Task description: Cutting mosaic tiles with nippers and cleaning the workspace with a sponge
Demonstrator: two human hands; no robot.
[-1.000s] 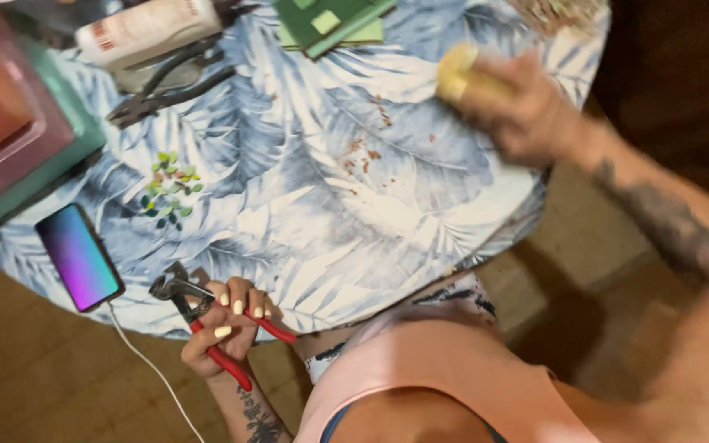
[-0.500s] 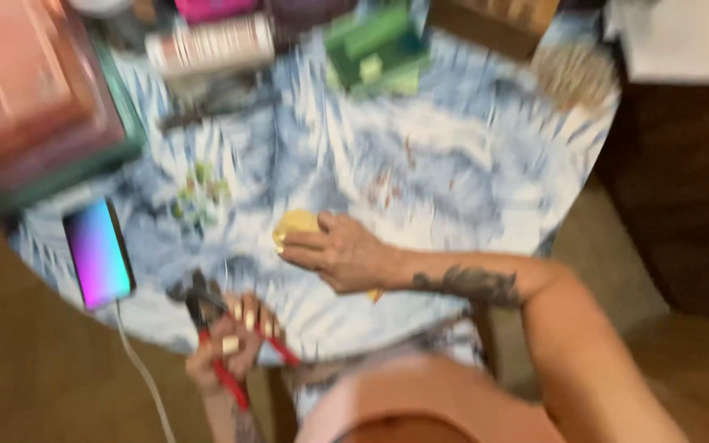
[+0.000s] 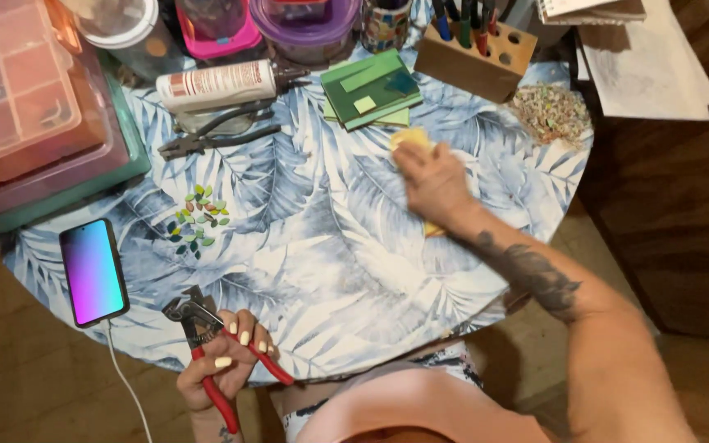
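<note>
My left hand (image 3: 221, 367) grips red-handled nippers (image 3: 207, 344) at the near edge of a round table covered in a blue leaf-print cloth (image 3: 305, 246). The nippers' dark jaws point up and left over the cloth. My right hand (image 3: 432, 182) reaches across the table and presses a yellow sponge (image 3: 410, 138) flat on the cloth, just below a stack of green tiles (image 3: 371, 94). A small cluster of green mosaic pieces (image 3: 198, 217) lies on the cloth at the left.
A lit phone (image 3: 93, 271) with a white cable lies at the left edge. Stacked plastic organiser boxes (image 3: 26, 107), a white tube (image 3: 215, 84), dark pliers (image 3: 207, 139), lidded tubs (image 3: 305, 25), a wooden pen holder (image 3: 473, 53), a heap of chips (image 3: 550, 111) and papers (image 3: 642, 57) crowd the far side.
My right hand with the sponge swept from the far right down to the near middle, then back up toward the green tiles. The left hand kept hold of the nippers.
</note>
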